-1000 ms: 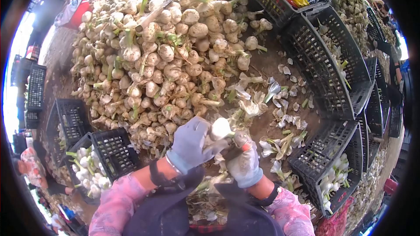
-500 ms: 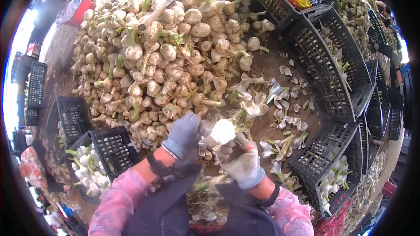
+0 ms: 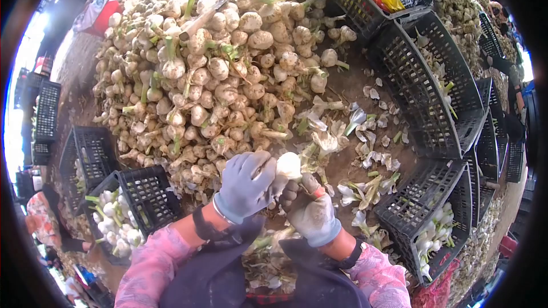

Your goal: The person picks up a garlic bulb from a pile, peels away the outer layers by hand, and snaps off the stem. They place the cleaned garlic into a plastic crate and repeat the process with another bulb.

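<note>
A peeled white garlic bulb (image 3: 289, 165) is between my two hands, above the floor litter. My left hand (image 3: 246, 184), in a grey glove, is closed with its fingertips against the bulb's left side. Below and to the right, my gloved right hand (image 3: 314, 217) is curled, its thumb and fingers at the bulb's underside. A small orange-red patch shows by the right thumb; what it belongs to is unclear. Behind my hands rises a large heap of unpeeled garlic (image 3: 211, 85) with dirty skins and stalks.
Black crate (image 3: 151, 197) with white bulbs stands at left, another crate (image 3: 422, 194) with bulbs at right. Larger black crates (image 3: 422, 91) stand farther right. Peeled skins (image 3: 371, 157) litter the floor. A red bucket (image 3: 105, 17) is at back left; another person's sleeve (image 3: 41, 217) shows at far left.
My left hand has moved right and turned its back upward, closing in against the garlic bulb. The bulb has shifted slightly; my right hand stays beneath it.
</note>
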Motion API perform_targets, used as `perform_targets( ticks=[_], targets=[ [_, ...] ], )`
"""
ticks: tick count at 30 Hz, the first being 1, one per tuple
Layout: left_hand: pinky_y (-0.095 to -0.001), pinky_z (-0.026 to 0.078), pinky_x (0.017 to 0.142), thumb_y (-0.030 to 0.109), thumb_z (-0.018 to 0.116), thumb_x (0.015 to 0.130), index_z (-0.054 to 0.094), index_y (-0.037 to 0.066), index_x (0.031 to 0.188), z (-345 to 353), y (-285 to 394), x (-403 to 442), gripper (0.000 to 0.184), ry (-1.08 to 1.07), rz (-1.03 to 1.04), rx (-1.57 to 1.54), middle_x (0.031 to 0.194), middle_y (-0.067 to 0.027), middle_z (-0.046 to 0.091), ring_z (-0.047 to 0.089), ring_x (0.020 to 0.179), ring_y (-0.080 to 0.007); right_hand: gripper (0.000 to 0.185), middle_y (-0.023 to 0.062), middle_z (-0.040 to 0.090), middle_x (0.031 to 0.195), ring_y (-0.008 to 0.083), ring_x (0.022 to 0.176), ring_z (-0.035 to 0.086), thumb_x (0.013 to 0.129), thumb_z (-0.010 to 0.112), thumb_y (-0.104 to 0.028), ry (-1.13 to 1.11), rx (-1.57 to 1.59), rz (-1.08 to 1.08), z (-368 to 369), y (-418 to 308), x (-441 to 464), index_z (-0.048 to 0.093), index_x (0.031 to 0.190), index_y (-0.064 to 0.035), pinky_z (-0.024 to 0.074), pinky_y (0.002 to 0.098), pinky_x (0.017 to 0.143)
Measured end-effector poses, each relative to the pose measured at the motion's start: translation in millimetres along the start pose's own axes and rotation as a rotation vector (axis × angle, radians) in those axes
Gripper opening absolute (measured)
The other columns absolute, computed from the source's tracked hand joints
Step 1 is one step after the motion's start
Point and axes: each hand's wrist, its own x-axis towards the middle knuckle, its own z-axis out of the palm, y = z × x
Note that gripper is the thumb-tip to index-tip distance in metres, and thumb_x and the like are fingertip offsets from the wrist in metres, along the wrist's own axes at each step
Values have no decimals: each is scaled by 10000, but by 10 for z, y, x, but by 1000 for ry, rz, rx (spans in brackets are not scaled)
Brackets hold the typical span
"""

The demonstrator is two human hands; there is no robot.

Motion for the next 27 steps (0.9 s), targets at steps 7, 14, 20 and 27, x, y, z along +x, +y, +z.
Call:
perform_targets(
  ticks=[7, 14, 20, 27],
  targets=[
    [-433, 472, 755, 67, 697, 674, 549, 69, 952, 93, -66, -65, 315, 7, -55, 8, 962, -130, 596, 596, 863, -345, 188, 63, 608, 935, 197, 863, 572, 944, 594, -217, 95, -111, -28, 25, 41, -16, 580, 1058, -69, 475, 340, 786],
    [-431, 478, 747, 26, 642, 742, 549, 73, 1001, 285, -447, -249, 279, -189, -242, 107, 971, -127, 615, 607, 870, -356, 196, 28, 567, 816, 177, 759, 518, 973, 540, -255, 99, 84, 40, 48, -46, 15, 582, 1011, -68, 442, 344, 709],
    [-439, 475, 820, 120, 647, 817, 601, 78, 967, 170, -300, -80, 162, -30, -231, -7, 1045, -106, 648, 602, 968, -319, 132, -20, 465, 740, 122, 668, 406, 912, 567, -228, 124, 267, 94, 92, -176, 1, 618, 835, -133, 358, 285, 630],
    [-403, 459, 973, 149, 668, 808, 544, 74, 1222, 287, -528, 4, 439, -266, -110, 181, 1260, -145, 568, 542, 1164, -325, 226, -27, 591, 671, 73, 535, 550, 977, 546, -346, -689, 231, -383, 60, -1086, -854, 623, 943, -136, 467, 275, 546]
  ],
)
